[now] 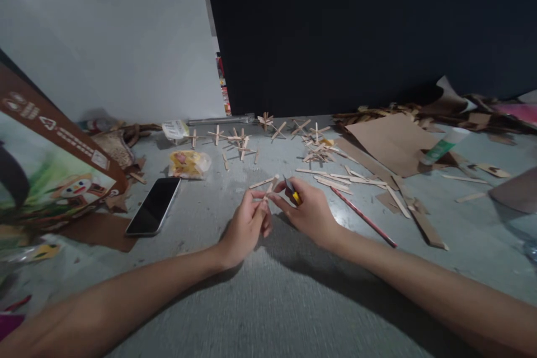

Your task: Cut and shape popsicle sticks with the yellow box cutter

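Observation:
Near the middle of the table, my left hand (246, 229) is closed, pinching a small wooden craft stick (272, 185) between thumb and fingers. My right hand (312, 210) is closed around a yellow craft knife (293, 192), its dark blade pointing up and away from me. The right thumb and fingertip also meet the craft stick, close to the left fingers. Just beyond the hands lies a loose wooden stick (260, 183). A red pencil (363, 216) rests on the table to the right of my right hand.
Crossed-stick pieces (244, 145) stand farther back, with loose sticks (335, 178) to the right. A phone (153, 207), a yellow packet (188, 164) and a large printed bag (54, 162) are on the left. Cardboard (388, 142) and a glue stick (444, 146) lie on the right.

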Demonstrator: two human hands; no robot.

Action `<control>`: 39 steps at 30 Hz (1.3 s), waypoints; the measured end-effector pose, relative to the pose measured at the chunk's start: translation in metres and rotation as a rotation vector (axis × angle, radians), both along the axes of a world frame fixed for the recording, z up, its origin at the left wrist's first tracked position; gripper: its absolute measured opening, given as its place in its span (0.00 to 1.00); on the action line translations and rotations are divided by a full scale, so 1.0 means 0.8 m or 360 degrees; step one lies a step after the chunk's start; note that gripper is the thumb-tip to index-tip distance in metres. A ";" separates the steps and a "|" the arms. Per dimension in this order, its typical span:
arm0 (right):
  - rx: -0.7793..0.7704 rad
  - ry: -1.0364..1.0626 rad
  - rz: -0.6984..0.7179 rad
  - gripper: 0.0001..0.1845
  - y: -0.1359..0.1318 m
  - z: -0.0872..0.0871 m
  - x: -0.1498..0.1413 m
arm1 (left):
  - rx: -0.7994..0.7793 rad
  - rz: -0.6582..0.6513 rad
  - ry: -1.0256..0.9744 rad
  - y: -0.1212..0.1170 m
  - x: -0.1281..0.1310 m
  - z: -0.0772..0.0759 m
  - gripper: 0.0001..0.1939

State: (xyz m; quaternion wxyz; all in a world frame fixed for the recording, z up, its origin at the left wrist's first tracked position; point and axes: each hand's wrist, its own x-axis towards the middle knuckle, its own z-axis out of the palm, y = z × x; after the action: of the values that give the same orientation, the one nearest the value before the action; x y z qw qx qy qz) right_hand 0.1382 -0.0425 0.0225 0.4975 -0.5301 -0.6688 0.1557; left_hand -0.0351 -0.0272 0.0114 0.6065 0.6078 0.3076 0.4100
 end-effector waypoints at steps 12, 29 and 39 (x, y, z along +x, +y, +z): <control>-0.0091 0.0176 0.0030 0.15 -0.003 0.011 0.002 | 0.0067 0.0009 0.0193 -0.001 -0.003 0.000 0.20; -0.0496 0.0437 0.0281 0.19 -0.013 0.027 -0.015 | 0.0009 0.0289 -0.0287 0.008 0.000 0.009 0.23; -0.0459 0.0033 0.0270 0.08 -0.016 0.023 -0.005 | 0.0138 0.0378 0.0135 0.014 -0.006 0.001 0.23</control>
State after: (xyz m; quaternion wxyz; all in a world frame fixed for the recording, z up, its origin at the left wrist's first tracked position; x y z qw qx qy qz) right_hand 0.1342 -0.0555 0.0412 0.4082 -0.5361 -0.6765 0.2970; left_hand -0.0399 -0.0162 0.0118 0.5134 0.6094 0.3849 0.4657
